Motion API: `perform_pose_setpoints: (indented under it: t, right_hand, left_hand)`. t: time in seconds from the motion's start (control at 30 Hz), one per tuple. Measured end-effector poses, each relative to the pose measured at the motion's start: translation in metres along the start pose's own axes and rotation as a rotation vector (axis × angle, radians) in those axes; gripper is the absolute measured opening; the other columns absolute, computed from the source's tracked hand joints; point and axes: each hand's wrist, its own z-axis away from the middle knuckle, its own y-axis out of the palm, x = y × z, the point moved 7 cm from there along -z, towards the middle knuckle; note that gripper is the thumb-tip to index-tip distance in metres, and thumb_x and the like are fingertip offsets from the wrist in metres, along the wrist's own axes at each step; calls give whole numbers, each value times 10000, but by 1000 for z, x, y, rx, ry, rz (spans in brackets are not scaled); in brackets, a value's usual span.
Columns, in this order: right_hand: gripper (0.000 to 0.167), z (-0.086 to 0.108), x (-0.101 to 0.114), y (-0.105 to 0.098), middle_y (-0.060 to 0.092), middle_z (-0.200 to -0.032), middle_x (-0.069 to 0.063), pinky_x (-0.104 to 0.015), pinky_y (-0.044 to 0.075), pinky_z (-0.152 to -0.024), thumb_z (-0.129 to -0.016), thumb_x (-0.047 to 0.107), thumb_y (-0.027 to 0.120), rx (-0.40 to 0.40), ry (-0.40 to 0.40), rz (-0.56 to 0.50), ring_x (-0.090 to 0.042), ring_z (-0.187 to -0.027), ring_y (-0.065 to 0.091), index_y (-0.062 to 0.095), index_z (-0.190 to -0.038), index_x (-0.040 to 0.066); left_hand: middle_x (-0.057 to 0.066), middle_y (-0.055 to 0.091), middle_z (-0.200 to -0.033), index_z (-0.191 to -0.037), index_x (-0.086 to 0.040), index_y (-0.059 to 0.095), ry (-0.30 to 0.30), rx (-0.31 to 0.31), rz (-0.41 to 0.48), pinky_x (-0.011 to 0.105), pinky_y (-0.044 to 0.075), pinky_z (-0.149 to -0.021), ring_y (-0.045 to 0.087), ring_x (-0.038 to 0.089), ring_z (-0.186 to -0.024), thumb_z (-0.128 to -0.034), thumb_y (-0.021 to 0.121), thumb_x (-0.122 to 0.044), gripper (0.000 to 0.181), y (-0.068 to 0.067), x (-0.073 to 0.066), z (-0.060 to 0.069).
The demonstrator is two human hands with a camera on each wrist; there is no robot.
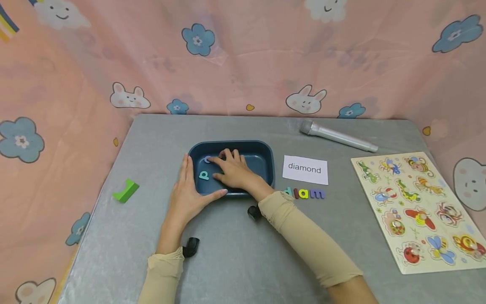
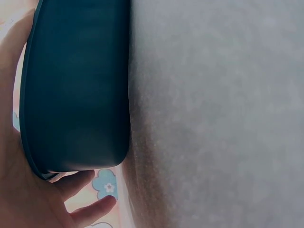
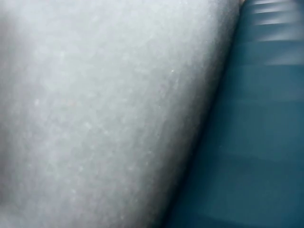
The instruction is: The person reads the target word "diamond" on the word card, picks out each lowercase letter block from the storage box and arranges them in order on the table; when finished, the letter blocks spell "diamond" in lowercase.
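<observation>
In the head view a dark blue tray (image 1: pixel 262 169) lies on the grey table. The left hand (image 1: pixel 184 196) rests along its left and front edges, fingers straight, thumb at the near rim; in the left wrist view the same hand (image 2: pixel 28 194) lies against the wall of the tray (image 2: pixel 76 85). Inside the tray is the right hand (image 1: pixel 235 172), fingers spread and a little bent, the index near a purple letter (image 1: pixel 207 159). A teal letter (image 1: pixel 203 175) lies left of its thumb. Something green shows partly under that hand. The right wrist view has only the tray wall (image 3: pixel 247 142) and table.
Right of the tray are a card (image 1: pixel 305 169) reading "diamond" and, below it, a row of coloured letters (image 1: pixel 303 194). A silver microphone (image 1: pixel 338 136) lies behind. At the right is an insect puzzle board (image 1: pixel 417 211); at the left, a green block (image 1: pixel 126 191).
</observation>
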Motion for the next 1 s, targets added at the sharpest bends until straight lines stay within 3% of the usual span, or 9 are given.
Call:
perform_pose_setpoints:
  t: [0.2,0.33,0.43,0.57,0.73,0.87,1.0]
  right_hand:
    - [273,2,1,-3,499,-1430,-116,-470,377,-1021,-1049,324,690,-41,-1,64,-319,-1227,421,672,-1308,241]
    - [98,8,3,-6,558,-1304,-97,-456,375,-978,-1045,247,698,-83,-43,97,-298,-1143,438,691,-1118,181]
    - [67,14,4,-12,614,-1184,-76,-450,392,-945,-1053,215,683,-132,-85,92,-275,-1063,466,679,-1050,148]
    - [72,28,2,-26,665,-1063,-49,-425,425,-892,-1043,185,695,-219,-137,36,-239,-965,503,667,-1024,121]
    - [101,58,-7,-47,701,-1105,-52,-430,458,-920,-1018,156,729,-292,-174,-70,-233,-998,536,683,-1087,98]
    - [264,91,-25,-70,723,-1233,-72,-458,499,-1016,-1001,147,752,-362,-162,-97,-248,-1132,587,692,-1243,60]
    - [331,127,-55,-91,727,-1251,-97,-475,526,-990,-971,106,781,-432,-100,-91,-275,-1182,598,702,-1284,34]
  left_hand:
    - [-6,-83,-1809,-1706,-225,-98,0,4,2,748,338,-1165,329,529,-1541,-758,814,-766,1423,0,0,-1]
    - [-4,-83,-1809,-1706,-220,-98,1,5,-1,745,350,-1155,338,531,-1534,-762,815,-759,1419,0,0,-1]
    - [-6,-78,-1809,-1706,-220,-96,1,3,-8,743,365,-1144,359,542,-1516,-761,811,-766,1419,0,0,-2]
    - [-8,-69,-1810,-1711,-220,-83,1,-3,-4,740,371,-1141,378,551,-1499,-755,810,-772,1420,0,0,-2]
    - [-3,-73,-1810,-1712,-208,-78,-12,6,8,732,341,-1172,347,512,-1536,-757,814,-765,1421,0,2,0]
    - [-10,-74,-1810,-1713,-212,-75,-16,7,5,724,328,-1188,330,478,-1558,-750,817,-767,1425,0,2,2]
    - [-26,-81,-1809,-1712,-221,-78,-10,5,-6,725,337,-1177,335,460,-1562,-746,813,-775,1426,0,0,2]
